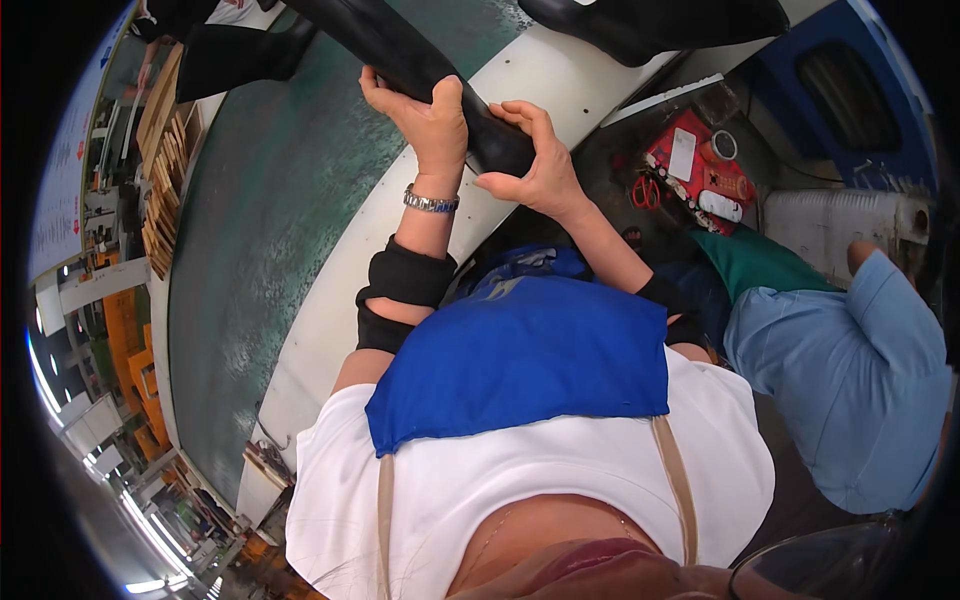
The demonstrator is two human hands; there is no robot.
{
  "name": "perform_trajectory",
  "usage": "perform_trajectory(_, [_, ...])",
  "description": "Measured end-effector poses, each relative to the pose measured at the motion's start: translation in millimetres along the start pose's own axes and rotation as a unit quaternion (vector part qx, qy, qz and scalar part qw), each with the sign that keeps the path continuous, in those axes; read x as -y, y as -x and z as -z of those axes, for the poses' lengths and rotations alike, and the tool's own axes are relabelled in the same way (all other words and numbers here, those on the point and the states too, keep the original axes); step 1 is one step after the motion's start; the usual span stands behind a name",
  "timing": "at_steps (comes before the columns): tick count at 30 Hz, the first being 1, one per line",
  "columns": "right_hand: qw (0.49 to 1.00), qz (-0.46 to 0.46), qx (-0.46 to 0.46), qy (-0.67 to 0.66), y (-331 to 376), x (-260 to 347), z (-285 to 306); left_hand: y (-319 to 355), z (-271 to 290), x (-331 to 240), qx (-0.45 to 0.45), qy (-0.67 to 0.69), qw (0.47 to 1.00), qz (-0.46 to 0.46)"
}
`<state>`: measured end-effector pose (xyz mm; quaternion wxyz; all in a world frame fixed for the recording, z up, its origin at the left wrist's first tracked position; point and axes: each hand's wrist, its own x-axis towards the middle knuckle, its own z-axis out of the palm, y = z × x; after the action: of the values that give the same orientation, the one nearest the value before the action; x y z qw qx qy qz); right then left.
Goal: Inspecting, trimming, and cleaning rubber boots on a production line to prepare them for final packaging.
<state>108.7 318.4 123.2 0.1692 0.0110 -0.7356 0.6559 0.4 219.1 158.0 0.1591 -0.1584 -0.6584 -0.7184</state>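
A tall black boot [400, 48] slants from the top of the view down toward me, over the white edge of the conveyor [335, 250]. My left hand [432, 122] is closed around its shaft, fingers on the far side and thumb up. Lower down, my right hand [540, 165] grips the boot's near end, with its fingers over the top and the thumb beneath. Part of that end is hidden behind my hands. A second black boot [650, 25] lies at the upper right, and a third [235, 62] is at the upper left.
The green belt [260, 230] runs along my left. Right of me, a co-worker in a light blue shirt [840, 370] sits close, near a red tray [700, 165] with scissors [645, 190] and a round container [722, 146]. Wooden strips [165, 190] stand at far left.
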Motion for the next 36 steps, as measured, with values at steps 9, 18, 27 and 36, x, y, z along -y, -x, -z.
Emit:
perform_trajectory(9, [0.955,0.184,-0.188,0.134,13,-16,-20,-10,-14,13,-0.008,0.004,1.000,0.012])
perform_trajectory(18, [0.864,0.173,-0.333,0.334,46,3,-34,-10,-28,15,0.006,-0.110,0.994,-0.008])
perform_trajectory(27, [0.857,0.056,-0.319,0.400,62,31,-58,-4,-33,14,0.057,-0.145,0.986,-0.062])
perform_trajectory(36, [0.869,-0.115,-0.256,0.408,69,53,-74,-2,-46,23,0.024,-0.141,0.986,-0.086])
